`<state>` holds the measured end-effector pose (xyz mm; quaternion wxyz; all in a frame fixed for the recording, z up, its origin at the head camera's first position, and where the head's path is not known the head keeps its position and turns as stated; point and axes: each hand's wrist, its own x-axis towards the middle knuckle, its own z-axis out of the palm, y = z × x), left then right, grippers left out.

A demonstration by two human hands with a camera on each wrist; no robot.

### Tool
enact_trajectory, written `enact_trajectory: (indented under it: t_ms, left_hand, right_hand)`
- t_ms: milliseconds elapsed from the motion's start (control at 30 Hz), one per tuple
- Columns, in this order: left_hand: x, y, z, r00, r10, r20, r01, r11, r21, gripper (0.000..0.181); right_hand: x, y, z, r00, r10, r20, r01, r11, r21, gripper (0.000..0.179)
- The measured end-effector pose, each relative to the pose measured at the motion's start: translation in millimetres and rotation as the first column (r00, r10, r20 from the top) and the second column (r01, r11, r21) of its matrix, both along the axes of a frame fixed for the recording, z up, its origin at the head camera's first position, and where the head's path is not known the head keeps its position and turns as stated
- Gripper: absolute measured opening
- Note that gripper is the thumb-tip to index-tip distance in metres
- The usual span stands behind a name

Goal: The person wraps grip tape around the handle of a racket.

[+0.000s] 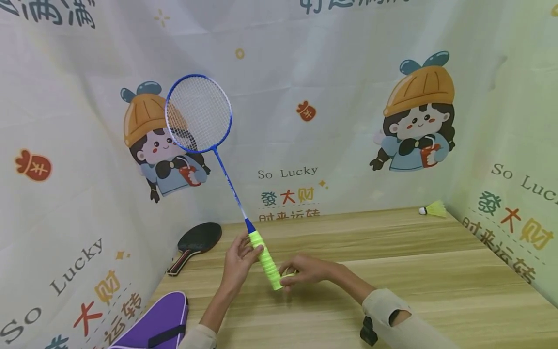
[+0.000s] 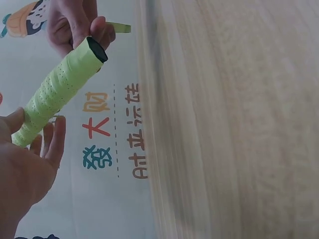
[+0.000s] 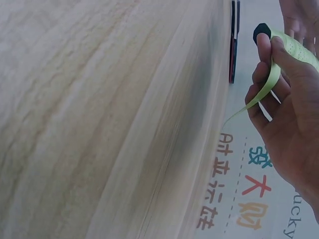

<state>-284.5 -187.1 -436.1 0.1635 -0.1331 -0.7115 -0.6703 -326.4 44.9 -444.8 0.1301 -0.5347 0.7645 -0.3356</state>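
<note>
A blue and white badminton racket [image 1: 226, 177] is held up at a slant over the table, head to the upper left. Yellow-green perforated grip tape [image 2: 59, 88] wraps its handle. My left hand [image 1: 237, 261] grips the upper part of the wrapped handle between thumb and fingers. At the butt end, my right hand [image 1: 306, 269] pinches the tape's loose end between thumb and forefinger. In the right wrist view that loose strip [image 3: 269, 84] runs across the fingers and trails to a thin tip. The dark butt cap [image 2: 98, 49] shows at the handle's end.
On the wooden table [image 1: 348, 242], a black table tennis paddle [image 1: 200, 238] lies at the back left. A purple case [image 1: 161, 317] with a black strap is at the front left. A yellow shuttlecock [image 1: 434, 209] lies in the far right corner. Printed cloth [image 1: 279, 72] surrounds the table.
</note>
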Motion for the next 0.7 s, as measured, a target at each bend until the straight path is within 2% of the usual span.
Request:
enact_trajectory:
  t_ms: [267, 433, 567, 700]
  left_hand:
    - [2.6, 4.2, -0.4, 0.986, 0.150, -0.067, -0.156, 0.983, -0.101, 0.070]
    - [4.2, 7.3, 2.0, 0.976, 0.200, -0.086, -0.209, 0.971, -0.119, 0.070]
    - [3.9, 5.1, 4.6, 0.980, 0.190, -0.059, -0.194, 0.978, -0.070, 0.067]
    - [3.4, 2.6, 7.3, 0.993, 0.120, 0.001, -0.120, 0.993, 0.016, 0.069]
  right_hand:
    - [-0.5, -3.8, -6.5, 0.999, -0.053, -0.002, 0.053, 0.998, -0.027, 0.016]
    - [-1.4, -2.5, -8.2, 0.996, -0.088, 0.023, 0.089, 0.995, -0.043, 0.016]
    - [-1.0, 2.4, -4.0, 0.997, -0.061, 0.043, 0.064, 0.995, -0.077, 0.014]
    - [-1.1, 5.9, -0.4, 0.999, -0.034, 0.037, 0.037, 0.995, -0.091, 0.018]
